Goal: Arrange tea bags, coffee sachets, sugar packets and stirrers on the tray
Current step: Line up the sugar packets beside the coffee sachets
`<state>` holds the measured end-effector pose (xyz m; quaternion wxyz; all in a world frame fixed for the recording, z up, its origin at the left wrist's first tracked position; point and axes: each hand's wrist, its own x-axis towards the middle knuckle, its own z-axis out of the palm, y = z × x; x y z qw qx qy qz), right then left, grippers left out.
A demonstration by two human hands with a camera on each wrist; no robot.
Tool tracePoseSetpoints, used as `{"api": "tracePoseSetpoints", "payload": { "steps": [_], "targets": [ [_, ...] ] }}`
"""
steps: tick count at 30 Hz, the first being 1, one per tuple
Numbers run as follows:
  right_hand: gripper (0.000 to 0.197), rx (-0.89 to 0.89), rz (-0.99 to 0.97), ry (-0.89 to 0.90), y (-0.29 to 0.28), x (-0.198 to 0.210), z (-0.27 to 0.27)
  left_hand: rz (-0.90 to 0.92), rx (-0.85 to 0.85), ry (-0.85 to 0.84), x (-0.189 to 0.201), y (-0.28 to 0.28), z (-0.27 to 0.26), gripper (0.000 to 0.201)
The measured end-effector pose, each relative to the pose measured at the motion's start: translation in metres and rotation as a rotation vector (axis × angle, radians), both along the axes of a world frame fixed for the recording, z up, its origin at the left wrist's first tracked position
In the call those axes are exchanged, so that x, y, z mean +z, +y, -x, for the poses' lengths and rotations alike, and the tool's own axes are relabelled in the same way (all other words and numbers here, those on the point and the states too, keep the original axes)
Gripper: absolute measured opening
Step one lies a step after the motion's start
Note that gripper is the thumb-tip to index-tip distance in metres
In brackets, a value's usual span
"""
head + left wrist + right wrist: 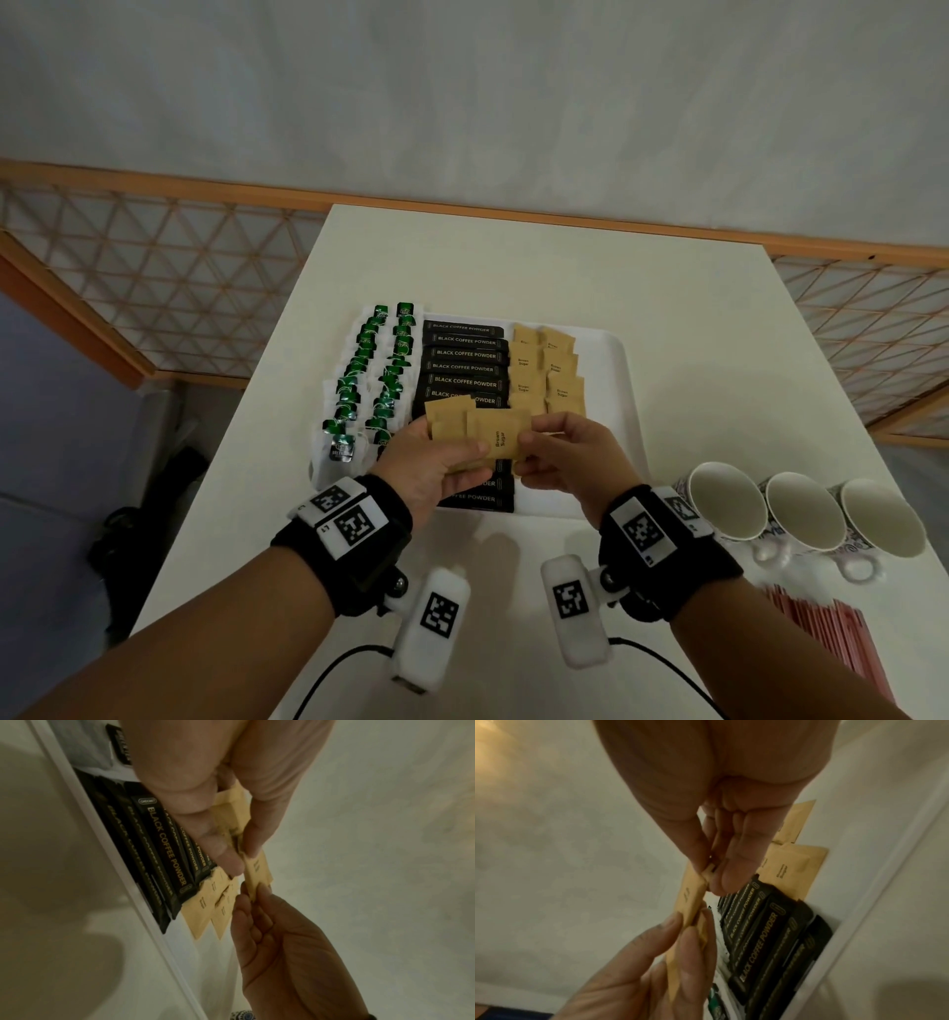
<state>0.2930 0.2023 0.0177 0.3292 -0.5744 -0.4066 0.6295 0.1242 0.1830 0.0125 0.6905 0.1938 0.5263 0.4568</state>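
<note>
Head view, centre frame: small stack of tan paper brown-sugar packets (477,437) held above the white rectangular tray (619,360), left hand (436,465) gripping it, right hand (562,452) pinching the top packet's edge, black coffee sachets (464,367) beneath.

Your head view: soft, even, dimmish light, likely from overhead. Faint shadows on table (539,267) under both wrists at 6 o'clock. No glare. Wide-angle bending warps lattice screen (154,288) at 9 and 3 o'clock. Your wrist views: darker, yellow-tinted, grainy. Left hand (231,780) and right hand (718,780) blurred at 12 o'clock; coffee sachets (770,939) lettering readable.
</note>
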Motion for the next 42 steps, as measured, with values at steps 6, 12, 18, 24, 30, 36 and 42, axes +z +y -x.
{"api": "tracePoseSetpoints", "payload": {
  "steps": [6,12,18,24,30,36,42],
  "targets": [
    [0.026,0.212,-0.267,-0.397,0.0,-0.003,-0.005,-0.023,-0.133,0.206,-0.004,-0.002,0.003,0.044],
    [0.012,0.377,-0.198,-0.502,0.0,-0.007,-0.017,0.012,-0.135,0.196,-0.01,-0.007,-0.001,0.029],
    [0.015,-0.104,-0.01,-0.351,0.012,-0.027,-0.05,0.079,-0.027,0.083,-0.002,0.003,0.002,0.029],
    [0.014,-0.099,0.015,-0.493,0.018,-0.044,-0.058,0.088,-0.044,0.118,-0.002,0.004,0.001,0.024],
    [0.017,-0.079,-0.077,-0.618,0.021,-0.048,-0.056,0.086,-0.064,0.125,-0.004,0.003,-0.001,0.031],
    [0.021,-0.076,-0.077,-0.673,0.024,-0.051,-0.056,0.089,-0.053,0.105,-0.002,0.005,-0.002,0.029],
    [0.022,0.021,-0.072,-0.795,0.022,-0.052,-0.054,0.088,-0.048,0.081,-0.002,0.005,-0.002,0.03]
  ]
}}
